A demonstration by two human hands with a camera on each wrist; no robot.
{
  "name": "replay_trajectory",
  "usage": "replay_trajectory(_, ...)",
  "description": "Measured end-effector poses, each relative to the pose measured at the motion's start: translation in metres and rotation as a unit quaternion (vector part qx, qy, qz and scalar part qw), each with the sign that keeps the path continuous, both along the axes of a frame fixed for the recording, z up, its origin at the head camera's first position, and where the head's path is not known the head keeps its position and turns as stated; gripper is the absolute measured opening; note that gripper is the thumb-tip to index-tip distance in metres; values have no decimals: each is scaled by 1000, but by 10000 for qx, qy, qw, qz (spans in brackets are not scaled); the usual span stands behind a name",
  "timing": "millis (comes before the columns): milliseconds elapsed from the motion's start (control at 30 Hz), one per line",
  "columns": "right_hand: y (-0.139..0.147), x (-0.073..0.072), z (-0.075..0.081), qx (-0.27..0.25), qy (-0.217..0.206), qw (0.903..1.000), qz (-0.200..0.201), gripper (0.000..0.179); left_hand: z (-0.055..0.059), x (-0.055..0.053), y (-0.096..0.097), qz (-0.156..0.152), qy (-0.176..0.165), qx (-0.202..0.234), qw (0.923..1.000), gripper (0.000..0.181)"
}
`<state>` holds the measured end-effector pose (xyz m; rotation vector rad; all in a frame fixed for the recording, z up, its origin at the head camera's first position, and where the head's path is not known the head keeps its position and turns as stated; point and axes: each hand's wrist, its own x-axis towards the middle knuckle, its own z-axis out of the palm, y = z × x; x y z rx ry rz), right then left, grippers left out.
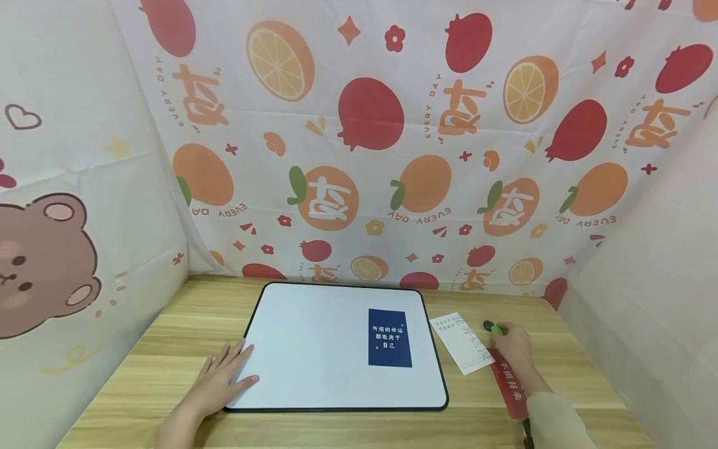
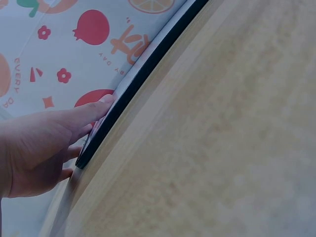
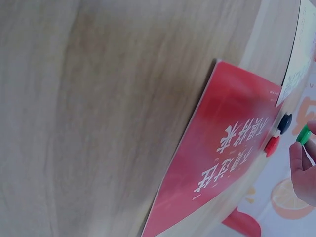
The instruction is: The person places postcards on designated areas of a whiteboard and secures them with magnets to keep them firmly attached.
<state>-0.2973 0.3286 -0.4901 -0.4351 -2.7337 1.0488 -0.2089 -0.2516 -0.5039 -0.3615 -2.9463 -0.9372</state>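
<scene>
A whiteboard [image 1: 308, 349] with a black rim lies on the table, bearing a dark blue card [image 1: 389, 357] with white writing. My left hand [image 1: 219, 380] rests on the board's left edge, fingers spread, and the thumb lies on its surface. In the right wrist view, my right hand [image 3: 306, 175] pinches a small round green magnet [image 3: 303, 135] between thumb and fingers. Close by on the table are a black magnet [image 3: 285, 123] and a red magnet [image 3: 272, 146]. A red card [image 3: 217, 148] with white writing lies beside them, partly covered by my right hand in the head view.
Between the board and the red card lies a white card [image 1: 462, 343] with grey writing. The wooden table [image 1: 168, 349] meets a fruit-printed cloth [image 1: 370, 249] at the back. White cloth walls stand left and right, the left one with a bear print [image 1: 45, 268].
</scene>
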Motion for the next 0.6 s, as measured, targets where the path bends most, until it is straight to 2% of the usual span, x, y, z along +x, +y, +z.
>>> replay_trajectory(133, -4, 0, 3, -5, -97, 9999, 80, 43, 1, 0, 0, 16, -59, 1, 10000, 72)
replay_trajectory(333, -8, -1, 4, 255, 74, 9993, 278, 41, 1, 1, 0, -25, 34, -32, 10000, 70)
replay_trajectory(600, -12, -4, 2, 231, 224, 9985, 450, 38, 2, 1, 0, -5, -63, -9, 10000, 71)
